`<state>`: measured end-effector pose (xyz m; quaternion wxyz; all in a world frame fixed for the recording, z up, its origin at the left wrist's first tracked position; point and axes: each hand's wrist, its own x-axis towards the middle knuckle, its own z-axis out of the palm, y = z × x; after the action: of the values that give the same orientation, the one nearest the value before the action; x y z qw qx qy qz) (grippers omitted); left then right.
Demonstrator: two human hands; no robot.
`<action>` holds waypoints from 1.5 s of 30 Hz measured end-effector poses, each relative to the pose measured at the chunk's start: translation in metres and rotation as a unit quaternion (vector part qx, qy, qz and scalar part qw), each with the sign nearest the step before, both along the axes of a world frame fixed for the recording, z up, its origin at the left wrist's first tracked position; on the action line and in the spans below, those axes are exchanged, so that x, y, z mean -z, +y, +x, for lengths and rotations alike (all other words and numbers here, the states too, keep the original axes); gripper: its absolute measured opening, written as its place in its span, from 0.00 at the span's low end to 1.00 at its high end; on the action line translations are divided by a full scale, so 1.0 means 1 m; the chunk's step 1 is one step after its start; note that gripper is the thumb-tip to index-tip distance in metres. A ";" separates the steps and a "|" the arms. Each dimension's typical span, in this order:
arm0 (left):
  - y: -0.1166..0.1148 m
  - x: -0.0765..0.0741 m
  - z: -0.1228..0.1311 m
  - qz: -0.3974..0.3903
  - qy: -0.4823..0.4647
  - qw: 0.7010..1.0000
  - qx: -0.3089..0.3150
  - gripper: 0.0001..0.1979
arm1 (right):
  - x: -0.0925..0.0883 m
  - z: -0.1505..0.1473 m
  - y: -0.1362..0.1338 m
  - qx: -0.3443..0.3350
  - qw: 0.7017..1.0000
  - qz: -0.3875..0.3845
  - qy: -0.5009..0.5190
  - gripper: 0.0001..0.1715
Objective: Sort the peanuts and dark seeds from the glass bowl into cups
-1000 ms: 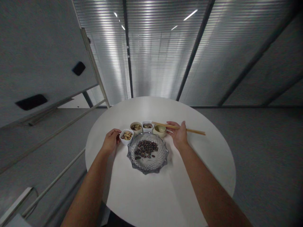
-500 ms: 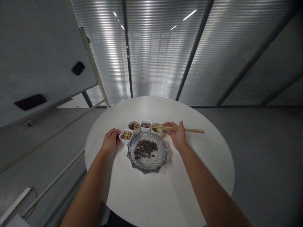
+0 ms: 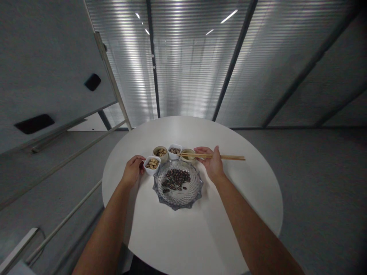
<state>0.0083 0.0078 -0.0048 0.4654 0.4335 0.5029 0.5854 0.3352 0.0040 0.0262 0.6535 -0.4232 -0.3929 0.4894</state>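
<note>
My left hand (image 3: 133,170) rests beside a small white square bowl (image 3: 152,172) of pale nuts, its fingertips at the bowl's left edge and its fingers loosely bent. Across my right hand (image 3: 212,163) lies a pair of wooden chopsticks (image 3: 229,157), held under the thumb; their tips point left over the round yellowish bowl (image 3: 188,152) and reach toward a second white bowl (image 3: 174,154) with dark speckled bits. Another round bowl (image 3: 160,157) contains nuts. A scalloped glass dish (image 3: 183,200) in front of the bowls holds many dark beans (image 3: 177,177) in its upper part.
Everything stands on a round white table (image 3: 169,236). To the left are a large grey board (image 3: 54,57) and a pale metal frame (image 3: 71,160). Behind the table are glass panels with blinds (image 3: 186,84).
The view has shifted slightly, moving the scene a little left. Both hands, the chopsticks and the bowls otherwise look nearly the same.
</note>
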 end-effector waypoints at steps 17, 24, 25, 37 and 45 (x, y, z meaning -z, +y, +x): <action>0.008 0.006 0.003 -0.001 -0.018 1.000 0.004 0.08 | -0.036 0.000 -0.040 -0.108 0.965 0.079 -0.225 0.37; 0.008 0.006 0.005 -0.006 -0.008 1.000 -0.002 0.08 | -0.035 0.003 -0.041 -0.124 0.948 0.096 -0.278 0.36; 0.009 0.007 0.005 -0.006 -0.007 1.000 -0.001 0.08 | -0.034 0.003 -0.041 -0.127 0.946 0.097 -0.281 0.36; 0.008 0.003 0.007 -0.008 -0.011 1.000 0.005 0.09 | -0.031 -0.001 -0.043 -0.155 0.938 0.091 -0.298 0.36; 0.007 0.001 0.008 -0.012 -0.003 1.000 0.002 0.09 | -0.032 -0.004 -0.044 -0.153 0.939 0.079 -0.298 0.36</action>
<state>0.0167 0.0146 -0.0057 0.4731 0.4270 0.5076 0.5799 0.3314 -0.0398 0.0580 0.4547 -0.4313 -0.6670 0.4028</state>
